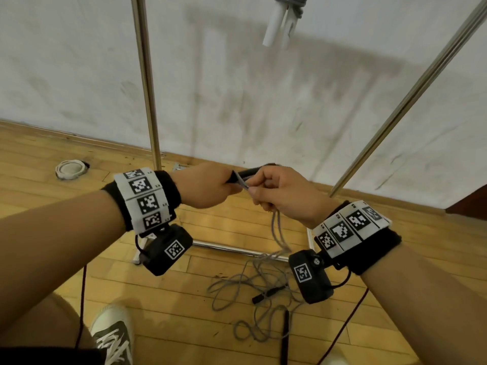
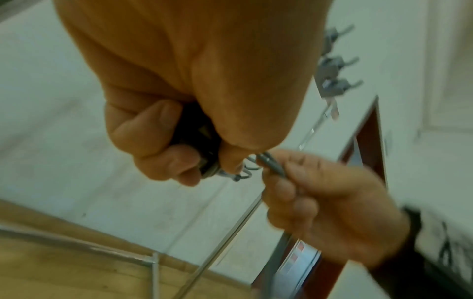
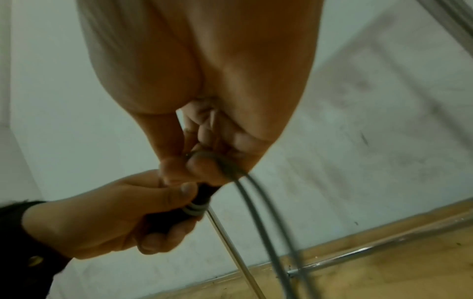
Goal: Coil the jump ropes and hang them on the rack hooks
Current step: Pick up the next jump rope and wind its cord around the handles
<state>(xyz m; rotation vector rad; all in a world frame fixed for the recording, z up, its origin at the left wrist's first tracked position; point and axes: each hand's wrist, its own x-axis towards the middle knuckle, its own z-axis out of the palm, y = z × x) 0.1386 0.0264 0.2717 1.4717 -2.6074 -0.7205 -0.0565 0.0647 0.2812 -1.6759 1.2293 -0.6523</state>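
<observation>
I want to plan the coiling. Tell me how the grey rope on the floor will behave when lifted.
Probably floppy: the grey rope lies in loose, crossing loops on the wooden floor, and the strands below the right hand hang limp. Those crossings may snag as it rises. The black handle at its end will likely trail and swing.

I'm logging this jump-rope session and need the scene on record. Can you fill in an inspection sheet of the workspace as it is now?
Surface: wooden floor, bare boards by the wall.
Job's things: grey rope hangs from the hands, the rest loose on the floor; black handle; white-handled rope hung above.
Clutter: round white fitting.
Grips: left hand grips the handle; right hand pinches the rope.
Cables: dark red leads from the wrist cameras.
Surroundings: metal rack poles, scuffed white wall.
</observation>
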